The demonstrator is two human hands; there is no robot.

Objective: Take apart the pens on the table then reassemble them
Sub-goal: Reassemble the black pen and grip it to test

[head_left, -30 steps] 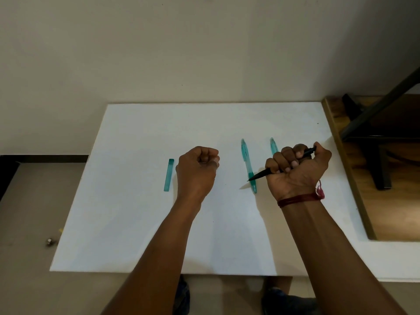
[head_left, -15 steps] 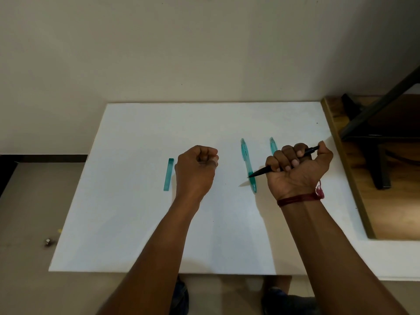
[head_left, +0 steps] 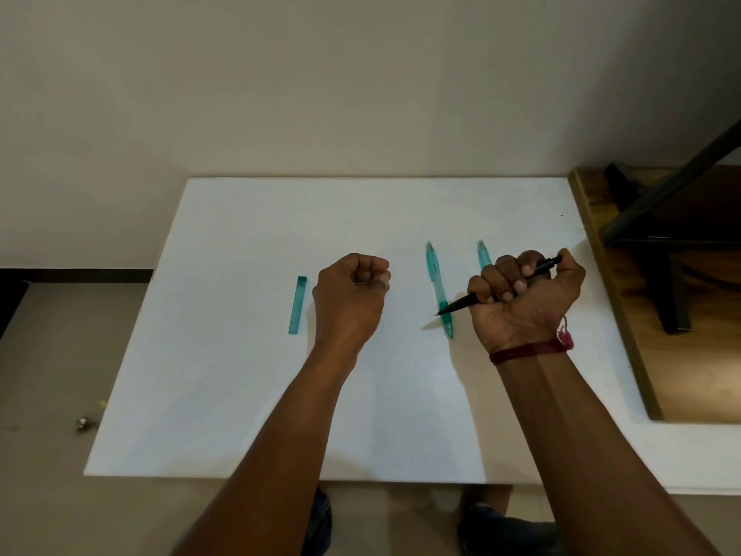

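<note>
My right hand [head_left: 525,298] is closed in a fist around a black pen [head_left: 461,305], whose tip points left and down over the white table [head_left: 248,395]. A teal pen [head_left: 438,288] lies lengthwise just left of that hand. A second teal pen [head_left: 483,254] shows only its far end behind my right fingers. My left hand [head_left: 349,298] is curled into a fist at the table's middle; a thin pale sliver shows between its fingers, too small to identify. A short teal pen barrel [head_left: 298,305] lies to the left of it.
A wall runs along the table's far edge. To the right stands a wooden surface [head_left: 641,355] with a dark metal frame [head_left: 673,202] on it. The floor [head_left: 48,375] lies left of the table, with a small metal bit [head_left: 82,424] on it.
My right hand has lifted and shifted slightly right with the black pen. My left hand has hardly moved.
</note>
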